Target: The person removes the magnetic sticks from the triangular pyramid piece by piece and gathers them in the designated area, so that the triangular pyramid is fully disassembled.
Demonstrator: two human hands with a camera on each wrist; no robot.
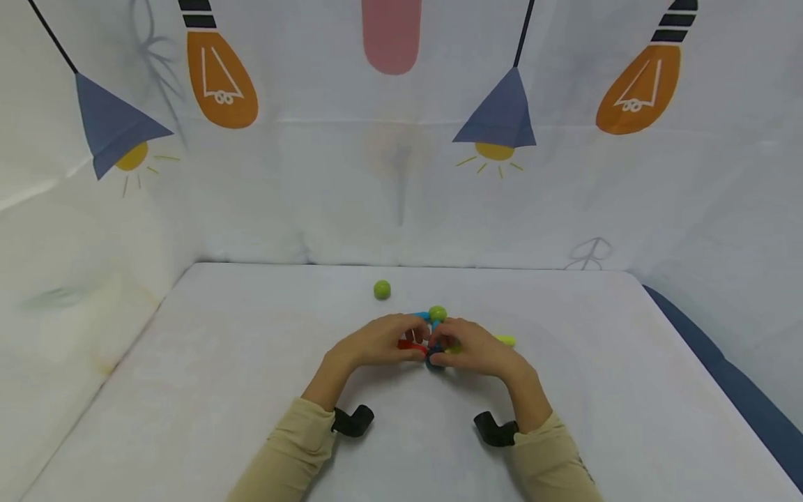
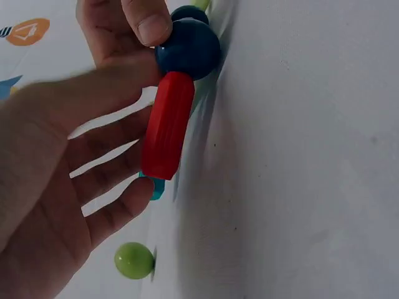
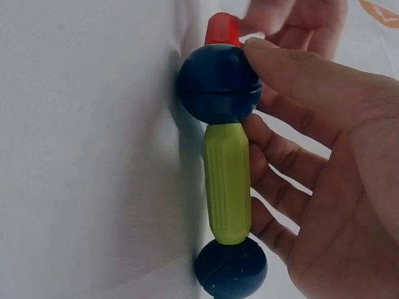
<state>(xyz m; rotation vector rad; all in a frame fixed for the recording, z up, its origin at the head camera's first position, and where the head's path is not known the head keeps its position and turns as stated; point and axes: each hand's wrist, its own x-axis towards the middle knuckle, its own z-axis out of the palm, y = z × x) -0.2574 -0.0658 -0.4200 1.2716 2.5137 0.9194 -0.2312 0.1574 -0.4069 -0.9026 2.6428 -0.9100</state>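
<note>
Both hands meet over a joined set of magnetic-looking rods and balls on the table. My left hand [image 1: 385,341] holds the red rod [image 2: 168,124], its thumb by the dark blue ball [image 2: 189,50] and its fingers behind the rod. My right hand [image 1: 479,352] grips that same blue ball [image 3: 219,83] with thumb and fingers. Some right fingers lie behind a yellow-green rod [image 3: 227,184], which runs to a second dark blue ball [image 3: 230,268]. Beyond the hands, a green ball [image 1: 438,313] joins light blue rods [image 1: 422,316]. Fingers partly hide the set.
A loose green ball [image 1: 382,289] lies farther back on the white table [image 1: 251,314]. A yellow rod end [image 1: 505,340] sticks out beyond the right hand. White cloth [image 1: 314,188] with printed lamps hangs behind the table. Dark devices [image 1: 353,421] sit at both wrists.
</note>
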